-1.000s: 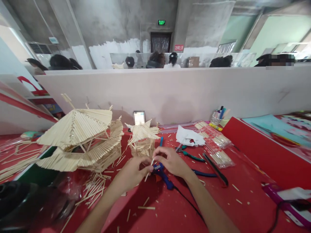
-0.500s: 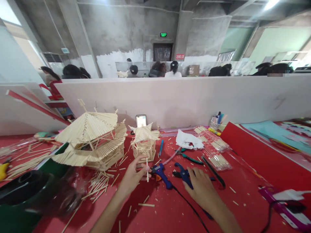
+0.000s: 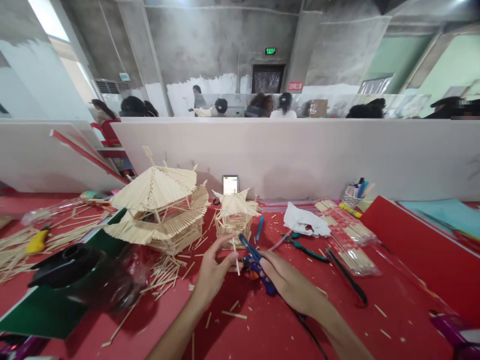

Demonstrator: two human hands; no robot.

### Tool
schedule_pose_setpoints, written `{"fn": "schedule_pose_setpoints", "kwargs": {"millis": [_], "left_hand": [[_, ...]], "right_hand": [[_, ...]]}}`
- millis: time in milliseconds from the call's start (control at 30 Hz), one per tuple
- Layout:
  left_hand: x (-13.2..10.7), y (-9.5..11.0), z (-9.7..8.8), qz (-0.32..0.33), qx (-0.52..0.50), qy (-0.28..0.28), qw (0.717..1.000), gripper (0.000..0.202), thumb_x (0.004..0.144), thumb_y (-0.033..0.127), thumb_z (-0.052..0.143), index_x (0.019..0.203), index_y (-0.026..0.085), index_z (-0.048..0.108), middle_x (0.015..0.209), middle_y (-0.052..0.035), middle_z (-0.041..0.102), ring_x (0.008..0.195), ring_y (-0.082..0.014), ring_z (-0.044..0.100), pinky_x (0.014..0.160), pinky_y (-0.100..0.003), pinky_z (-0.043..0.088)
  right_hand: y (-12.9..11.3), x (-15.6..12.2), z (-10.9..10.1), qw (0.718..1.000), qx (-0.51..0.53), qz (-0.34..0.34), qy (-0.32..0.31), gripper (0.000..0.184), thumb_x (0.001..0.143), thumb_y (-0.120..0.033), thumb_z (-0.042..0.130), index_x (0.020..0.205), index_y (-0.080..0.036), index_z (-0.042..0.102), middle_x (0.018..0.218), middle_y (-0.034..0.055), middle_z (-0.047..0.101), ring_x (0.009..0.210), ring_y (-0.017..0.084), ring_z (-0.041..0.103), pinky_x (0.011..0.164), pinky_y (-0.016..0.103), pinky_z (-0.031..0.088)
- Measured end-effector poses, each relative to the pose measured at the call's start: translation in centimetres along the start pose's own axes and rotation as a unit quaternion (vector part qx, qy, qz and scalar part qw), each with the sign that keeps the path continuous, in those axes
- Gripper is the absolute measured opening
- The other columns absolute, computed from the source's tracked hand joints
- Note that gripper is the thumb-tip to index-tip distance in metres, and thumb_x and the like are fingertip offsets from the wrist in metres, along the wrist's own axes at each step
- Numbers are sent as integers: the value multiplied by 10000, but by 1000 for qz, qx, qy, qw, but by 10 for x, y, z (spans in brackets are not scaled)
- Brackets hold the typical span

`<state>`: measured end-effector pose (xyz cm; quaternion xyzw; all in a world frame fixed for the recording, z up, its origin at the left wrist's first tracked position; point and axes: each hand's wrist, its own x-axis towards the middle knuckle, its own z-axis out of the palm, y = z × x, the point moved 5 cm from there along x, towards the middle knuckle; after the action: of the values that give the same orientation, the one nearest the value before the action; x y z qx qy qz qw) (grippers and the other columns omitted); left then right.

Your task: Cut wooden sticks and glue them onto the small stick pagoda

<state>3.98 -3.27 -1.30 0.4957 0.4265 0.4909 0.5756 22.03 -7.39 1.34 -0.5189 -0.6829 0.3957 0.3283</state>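
My left hand (image 3: 215,262) pinches a short, thin wooden stick (image 3: 236,256) between thumb and fingers, its ends sticking out above and below. In my right hand (image 3: 283,277) is a pair of blue cutters (image 3: 248,246), its front end close to the stick's upper part; whether they touch I cannot tell. Under the cutters lies a blue glue gun (image 3: 269,286) with a black cord, partly covered by my right hand. Just beyond my hands stands a small stick-built pavilion (image 3: 235,212). A larger stick pavilion (image 3: 157,210) with two roof tiers stands to its left.
Loose sticks (image 3: 165,275) and a dark plastic container (image 3: 86,275) are at left. To the right lie green-handled pliers (image 3: 309,251), a black tool (image 3: 347,277), bagged sticks (image 3: 354,255) and white crumpled material (image 3: 305,220). A white partition (image 3: 318,155) stands behind; people sit beyond it.
My right hand has lifted the blue cutters from the table and brought them left to the stick. My left hand still holds the stick. The view has turned slightly left.
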Motion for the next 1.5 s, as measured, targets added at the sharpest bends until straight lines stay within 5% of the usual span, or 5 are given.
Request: {"fn": "schedule_pose_setpoints", "kwargs": {"millis": [267,600,1233,1367,1500], "left_hand": [[3,1,-9,0,15,25,1000,552,721,453,773,1201,230,616,1161,-75,647,646,-168,715,611,-322,618],[3,3,-10,2,14,23,1000,563,721,378,780,1236,233,605,1180,-65,621,699,-159,708,686,-347,624],[3,2,-16,-9,2,25,1000,526,715,374,779,1187,229,597,1078,-31,589,695,-137,679,721,-352,612],[4,-3,-21,-39,3,24,999,471,680,409,800,1048,211,582,921,3,616,673,-145,674,644,-316,599],[5,-11,-19,-104,65,-49,991,420,714,549,731,784,157,597,673,1,640,550,-127,608,538,-245,528]], "right_hand": [[-1,15,25,998,33,-20,-58,471,1023,-460,324,1316,-218,602,973,65,711,836,216,662,827,356,510],[-1,19,30,997,42,-27,-66,478,1021,-489,319,1317,-230,592,1097,73,700,865,207,660,842,344,497],[-3,20,35,998,-13,-22,-53,507,1034,-477,240,1130,-178,638,847,58,662,787,213,620,747,320,462],[-7,20,36,998,-32,-31,-54,491,1037,-449,235,1154,-184,631,930,80,669,825,218,613,779,329,457],[-8,20,39,996,-50,-45,-56,487,1038,-421,222,1146,-183,633,1029,108,665,901,230,603,820,345,448]]}}
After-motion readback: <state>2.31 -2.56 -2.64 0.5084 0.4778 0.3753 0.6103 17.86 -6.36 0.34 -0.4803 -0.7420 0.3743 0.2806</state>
